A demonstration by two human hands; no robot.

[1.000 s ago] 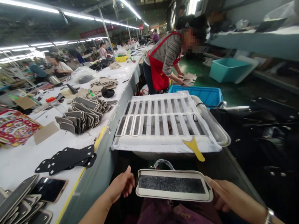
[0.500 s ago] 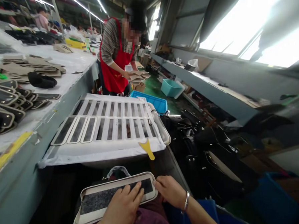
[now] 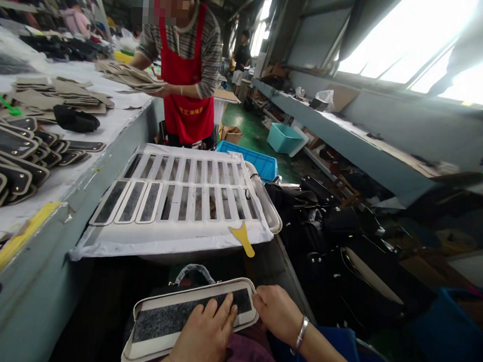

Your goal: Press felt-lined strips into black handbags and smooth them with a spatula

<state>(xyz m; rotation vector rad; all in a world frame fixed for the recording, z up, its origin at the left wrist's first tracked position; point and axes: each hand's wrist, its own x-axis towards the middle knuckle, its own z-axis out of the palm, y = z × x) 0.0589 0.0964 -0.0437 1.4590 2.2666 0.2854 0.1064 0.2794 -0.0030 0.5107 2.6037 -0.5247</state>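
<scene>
A long bag panel (image 3: 163, 325) with a cream border and a dark grey felt-like centre lies tilted on my lap. My left hand (image 3: 205, 333) rests flat on it, fingers stretched out and apart over the dark strip. At the right end, my right hand (image 3: 277, 312) has thumb and fingers pinched on the panel's rim; the fingertips are partly hidden. Behind the panel's far edge rises a curved handle (image 3: 196, 269) wrapped in clear plastic. A yellow forked tool (image 3: 243, 240) lies on the front edge of the slotted white rack.
The slotted white rack (image 3: 141, 239) ahead bears three similar panels (image 3: 129, 205). Dark cream-edged pieces (image 3: 11, 161) are heaped on the left table. A co-worker in a red apron (image 3: 184, 116) stands behind the rack, holding beige pieces (image 3: 129, 78). Black bags (image 3: 366, 274) crowd the right side.
The co-worker has swung the beige pieces over to the left table and straightened up. My view has shifted slightly; both my hands keep nearly the same places on the panel.
</scene>
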